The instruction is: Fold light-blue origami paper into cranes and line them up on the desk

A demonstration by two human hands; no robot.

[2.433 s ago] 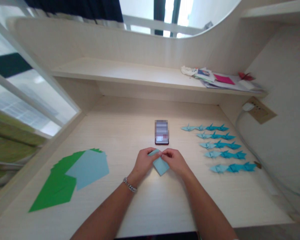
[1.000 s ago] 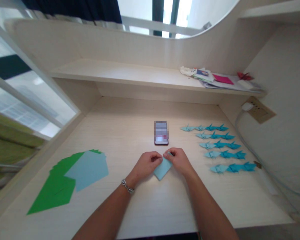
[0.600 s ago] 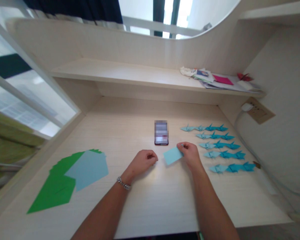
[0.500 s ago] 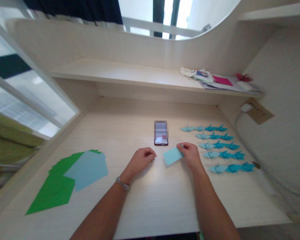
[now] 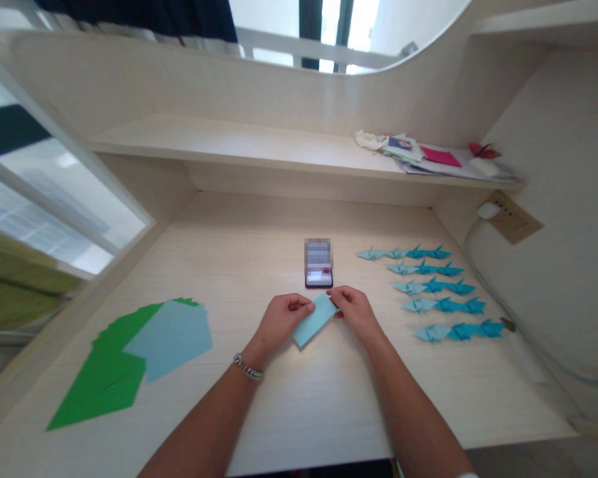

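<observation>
Pinching folded light-blue paper (image 5: 313, 322) at its far end, left hand (image 5: 278, 322) and right hand (image 5: 359, 313) fingertips closing on it, low over bench (image 5: 299, 398), just before phone (image 5: 319, 265). Probably creasing: aligning edges squarely, then pressing along fold.

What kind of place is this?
Probably a home study nook used for origami: a pale wooden desk with a shelf, rows of blue folded paper cranes, a stack of green and light blue paper sheets, and a light blue folded paper pinched by the left hand and right hand.
</observation>
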